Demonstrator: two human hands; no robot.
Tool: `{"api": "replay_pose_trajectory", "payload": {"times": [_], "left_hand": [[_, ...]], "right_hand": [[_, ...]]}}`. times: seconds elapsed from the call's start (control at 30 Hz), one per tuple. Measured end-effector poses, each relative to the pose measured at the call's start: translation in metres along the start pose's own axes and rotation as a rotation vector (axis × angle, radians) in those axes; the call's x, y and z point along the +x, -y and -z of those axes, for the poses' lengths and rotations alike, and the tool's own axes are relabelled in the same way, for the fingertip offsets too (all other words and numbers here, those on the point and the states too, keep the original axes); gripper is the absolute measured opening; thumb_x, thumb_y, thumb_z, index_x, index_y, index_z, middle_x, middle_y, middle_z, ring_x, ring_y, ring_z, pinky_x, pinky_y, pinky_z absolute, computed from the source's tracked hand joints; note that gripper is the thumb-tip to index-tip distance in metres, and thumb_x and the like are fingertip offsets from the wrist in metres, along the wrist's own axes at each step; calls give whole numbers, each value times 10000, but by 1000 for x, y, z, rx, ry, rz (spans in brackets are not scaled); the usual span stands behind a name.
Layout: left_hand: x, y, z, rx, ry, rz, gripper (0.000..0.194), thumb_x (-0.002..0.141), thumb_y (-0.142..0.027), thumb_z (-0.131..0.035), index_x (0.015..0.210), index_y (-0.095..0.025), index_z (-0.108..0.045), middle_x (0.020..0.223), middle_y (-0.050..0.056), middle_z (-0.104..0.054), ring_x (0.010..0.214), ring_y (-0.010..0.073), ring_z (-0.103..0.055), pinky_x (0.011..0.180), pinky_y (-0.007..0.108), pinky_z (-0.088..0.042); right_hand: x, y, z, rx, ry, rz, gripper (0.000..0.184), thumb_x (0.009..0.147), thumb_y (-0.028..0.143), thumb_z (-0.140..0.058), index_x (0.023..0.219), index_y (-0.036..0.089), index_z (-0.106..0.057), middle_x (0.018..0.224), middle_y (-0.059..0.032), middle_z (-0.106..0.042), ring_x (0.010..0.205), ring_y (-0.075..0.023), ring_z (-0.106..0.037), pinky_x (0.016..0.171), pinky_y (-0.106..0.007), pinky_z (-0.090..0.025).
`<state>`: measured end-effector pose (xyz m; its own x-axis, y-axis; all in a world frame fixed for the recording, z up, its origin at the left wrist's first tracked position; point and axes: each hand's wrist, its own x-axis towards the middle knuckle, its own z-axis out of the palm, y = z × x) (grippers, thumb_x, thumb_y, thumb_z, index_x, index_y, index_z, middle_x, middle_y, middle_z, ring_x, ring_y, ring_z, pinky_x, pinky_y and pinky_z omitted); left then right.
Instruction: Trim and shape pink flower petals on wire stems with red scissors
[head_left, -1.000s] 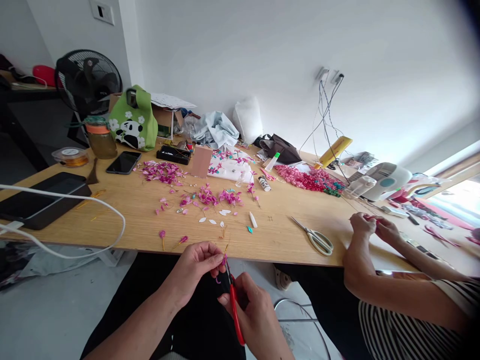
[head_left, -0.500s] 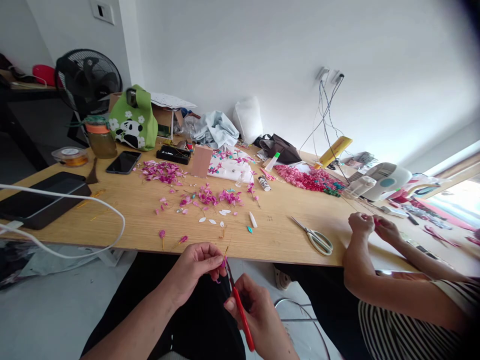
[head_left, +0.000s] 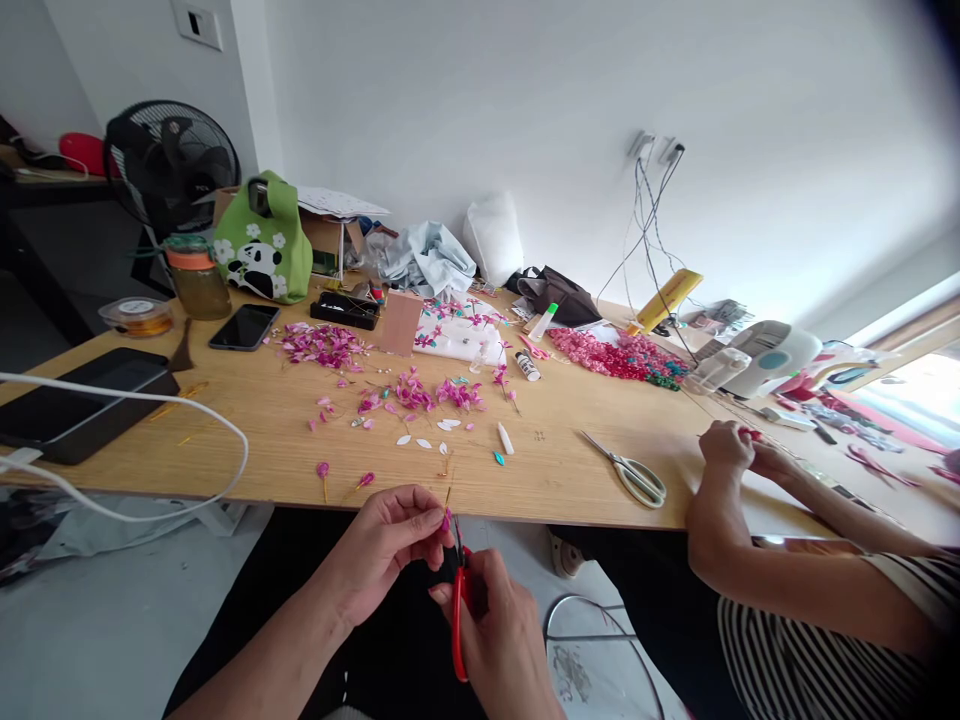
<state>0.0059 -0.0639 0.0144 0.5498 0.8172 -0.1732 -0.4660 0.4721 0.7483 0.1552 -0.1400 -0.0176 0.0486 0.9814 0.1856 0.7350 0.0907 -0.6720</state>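
In front of the table edge, my left hand [head_left: 397, 535] pinches a small magenta flower bud [head_left: 447, 521] with a thin yellowish stem pointing up. Just to its right, my right hand [head_left: 499, 625] is closed around the red handles of small scissors [head_left: 459, 610], whose dark blades point up beside the bud. Whether the blades touch it I cannot tell. Two similar magenta buds with yellow stems, one on the left [head_left: 323, 470] and one nearer [head_left: 365, 481], lie on the wooden table [head_left: 277, 440] close by. White leaf-shaped pieces [head_left: 424, 443] and a teal one [head_left: 499, 458] lie further in.
Heaps of pink petals [head_left: 322, 345], a white tube [head_left: 505, 438] and cream-handled scissors [head_left: 637, 482] lie on the table. A white cable [head_left: 244, 450] loops over the left side. At the right, a co-worker's hands [head_left: 739, 450] hold something red near a white machine [head_left: 772, 360].
The scissors have swung more upright, and their blades have drawn slightly down from the bud. My left hand still pinches the bud, now turned a little. The co-worker's hands have shifted slightly.
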Motion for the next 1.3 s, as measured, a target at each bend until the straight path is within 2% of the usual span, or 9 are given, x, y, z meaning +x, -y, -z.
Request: {"api": "replay_pose_trajectory", "payload": {"times": [0.23, 0.6, 1.3], "left_hand": [[-1, 2, 2, -9, -6, 30, 150, 773, -231, -695, 701, -116, -630, 665, 39, -652, 522, 80, -536, 530, 196, -400], [1, 3, 3, -5, -14, 30, 158, 769, -226, -691, 682, -110, -626, 651, 43, -646, 504, 78, -519, 519, 196, -391], [2, 7, 4, -59, -18, 47, 141, 765, -211, -693, 687, -117, -623, 643, 42, -639, 503, 82, -511, 466, 193, -383]], "right_hand": [[-1, 0, -5, -100, -70, 118, 239, 888, 425, -551, 836, 196, -504, 595, 5, -562, 477, -158, -514, 479, -237, -333], [0, 1, -6, -59, -118, 176, 228, 883, 400, -565, 823, 191, -493, 586, 25, -576, 461, -140, -533, 449, -218, -345], [0, 3, -7, -63, -126, 153, 234, 890, 401, -552, 803, 200, -468, 583, 26, -575, 467, -144, -538, 454, -217, -358]]}}
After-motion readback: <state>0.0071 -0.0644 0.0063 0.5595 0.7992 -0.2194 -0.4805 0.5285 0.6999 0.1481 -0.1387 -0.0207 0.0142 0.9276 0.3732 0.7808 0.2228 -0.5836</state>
